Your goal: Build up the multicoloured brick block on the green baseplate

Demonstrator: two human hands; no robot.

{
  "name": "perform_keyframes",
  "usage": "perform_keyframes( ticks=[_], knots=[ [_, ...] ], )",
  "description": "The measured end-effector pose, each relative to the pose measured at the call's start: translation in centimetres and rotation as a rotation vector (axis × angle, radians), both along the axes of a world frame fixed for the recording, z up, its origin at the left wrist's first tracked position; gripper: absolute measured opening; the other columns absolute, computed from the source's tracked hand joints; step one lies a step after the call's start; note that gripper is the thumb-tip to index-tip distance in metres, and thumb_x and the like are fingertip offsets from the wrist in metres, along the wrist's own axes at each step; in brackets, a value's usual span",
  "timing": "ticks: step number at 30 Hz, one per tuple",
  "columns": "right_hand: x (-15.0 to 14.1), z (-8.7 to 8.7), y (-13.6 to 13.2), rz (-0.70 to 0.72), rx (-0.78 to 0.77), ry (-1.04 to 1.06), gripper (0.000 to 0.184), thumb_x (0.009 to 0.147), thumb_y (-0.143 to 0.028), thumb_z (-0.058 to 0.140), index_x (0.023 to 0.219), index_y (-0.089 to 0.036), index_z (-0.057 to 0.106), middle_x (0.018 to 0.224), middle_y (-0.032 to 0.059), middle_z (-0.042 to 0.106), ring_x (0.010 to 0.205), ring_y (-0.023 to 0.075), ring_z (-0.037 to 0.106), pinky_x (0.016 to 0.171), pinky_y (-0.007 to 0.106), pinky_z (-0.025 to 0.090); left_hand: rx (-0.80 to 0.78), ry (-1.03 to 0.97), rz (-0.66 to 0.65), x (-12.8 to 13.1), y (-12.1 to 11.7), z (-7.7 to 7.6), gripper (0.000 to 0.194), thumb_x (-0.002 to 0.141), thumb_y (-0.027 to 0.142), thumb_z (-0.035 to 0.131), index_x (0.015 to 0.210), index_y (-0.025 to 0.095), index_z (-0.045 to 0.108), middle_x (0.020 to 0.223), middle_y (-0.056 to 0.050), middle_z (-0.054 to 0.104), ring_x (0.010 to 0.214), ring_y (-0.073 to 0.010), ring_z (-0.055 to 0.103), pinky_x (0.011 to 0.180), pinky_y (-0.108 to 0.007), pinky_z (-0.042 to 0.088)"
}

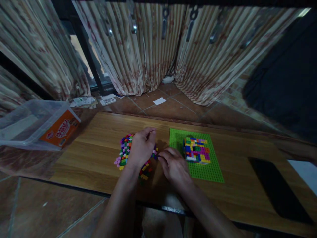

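A pile of small coloured toy bricks (125, 147) lies on the wooden table, partly covered by my left hand (142, 147). That hand is closed with curled fingers, and anything inside it is hidden. To its right, my right hand (175, 165) has thumb and forefinger pinched together at the pile's right edge. Whatever sits between those fingertips is too small and dark to name. Just beyond the right hand is a green baseplate (215, 168). On it stands a blocky build of multicoloured bricks (196, 150) with a gap in its top.
A clear plastic bin (27, 124) with an orange label stands left of the wooden table (86, 148). A black flat object (277, 188) lies at the table's right, near a white sheet (304, 173). Striped curtains (138, 53) hang behind, with papers (159, 101) on the floor.
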State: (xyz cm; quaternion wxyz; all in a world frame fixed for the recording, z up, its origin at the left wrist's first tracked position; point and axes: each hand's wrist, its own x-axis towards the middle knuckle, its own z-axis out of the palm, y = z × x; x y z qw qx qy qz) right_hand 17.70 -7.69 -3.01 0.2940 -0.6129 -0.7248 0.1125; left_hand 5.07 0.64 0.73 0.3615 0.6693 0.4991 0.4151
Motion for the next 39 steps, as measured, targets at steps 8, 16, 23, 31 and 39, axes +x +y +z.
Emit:
perform_keyframes(
  ticks=[8,16,23,31,39],
  knots=[
    [7.5,3.0,-0.2,-0.312,0.148,0.182,0.014,0.085,-0.034,0.061,0.083,-0.025,0.071,0.092,0.0037,0.066,0.086,0.0209,0.063,0.078,0.036,0.049,-0.057,-0.009,-0.214,2.3,-1.3,-0.4,0.029,0.090,0.027,0.047,0.101,0.018,0.072,0.077,-0.001,0.071,0.073,-0.0152,0.064,0.069,-0.025,0.051],
    [10.8,2.1,-0.6,-0.316,0.126,0.048,0.017,0.084,-0.035,0.060,0.080,-0.025,0.073,0.096,0.0058,0.064,0.091,0.0232,0.060,0.082,0.040,0.048,-0.111,0.149,-0.446,6.0,-3.9,-0.5,0.033,0.092,0.026,0.044,0.114,0.021,0.068,0.101,-0.002,0.073,0.090,-0.0169,0.067,0.083,-0.029,0.052],
    [10.5,1.9,-0.6,-0.335,0.126,0.037,0.015,0.083,-0.032,0.060,0.082,-0.025,0.073,0.098,0.0069,0.064,0.094,0.0240,0.059,0.085,0.041,0.047,-0.123,0.241,-0.508,7.5,-4.4,-0.1,0.036,0.092,0.023,0.041,0.119,0.020,0.065,0.110,-0.004,0.072,0.096,-0.0182,0.067,0.091,-0.032,0.050],
    [10.9,1.8,-0.7,-0.408,0.156,0.155,0.021,0.082,-0.037,0.060,0.087,-0.021,0.073,0.102,0.0098,0.066,0.096,0.0251,0.061,0.087,0.043,0.048,-0.135,0.266,-0.510,7.9,-4.4,-0.1,0.038,0.092,0.022,0.040,0.122,0.018,0.064,0.107,-0.006,0.073,0.094,-0.0198,0.067,0.092,-0.034,0.050],
    [10.9,1.0,-0.3,-0.504,0.084,0.314,0.026,0.074,-0.034,0.063,0.095,-0.021,0.071,0.110,0.0098,0.064,0.106,0.0259,0.059,0.096,0.046,0.043,-0.128,0.274,-0.484,7.8,-4.5,-0.3,0.038,0.092,0.024,0.041,0.121,0.018,0.065,0.102,-0.005,0.074,0.091,-0.0192,0.067,0.091,-0.033,0.050]
  ],
)
